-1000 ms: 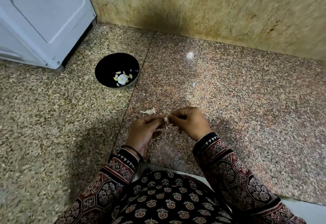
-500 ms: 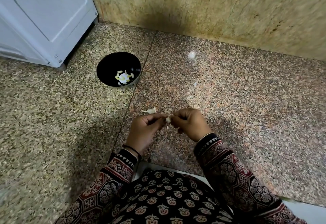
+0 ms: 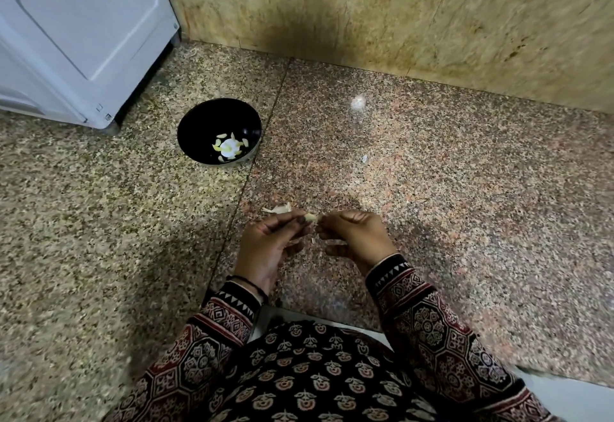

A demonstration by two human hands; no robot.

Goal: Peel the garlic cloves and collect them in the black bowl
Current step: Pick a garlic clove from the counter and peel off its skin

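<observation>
A small pale garlic clove (image 3: pixel 311 217) sits between my two hands, low over the speckled stone floor. My left hand (image 3: pixel 270 246) pinches it from the left with thumb and fingertips. My right hand (image 3: pixel 353 236) pinches its right end, fingers curled. A scrap of garlic skin (image 3: pixel 278 209) lies on the floor just beyond my left hand. The black bowl (image 3: pixel 196 125) stands farther off to the left, with several peeled yellowish cloves (image 3: pixel 230 148) in its bottom.
A white appliance (image 3: pixel 83 32) stands at the back left, close to the bowl. A tan stone wall (image 3: pixel 398 12) closes the far side. A small white flake (image 3: pixel 364 158) lies on the floor to the right. My patterned lap fills the bottom.
My hands stay together on the clove and have shifted very little. The camera has tilted slightly, so the bowl and wall sit a bit differently in view.
</observation>
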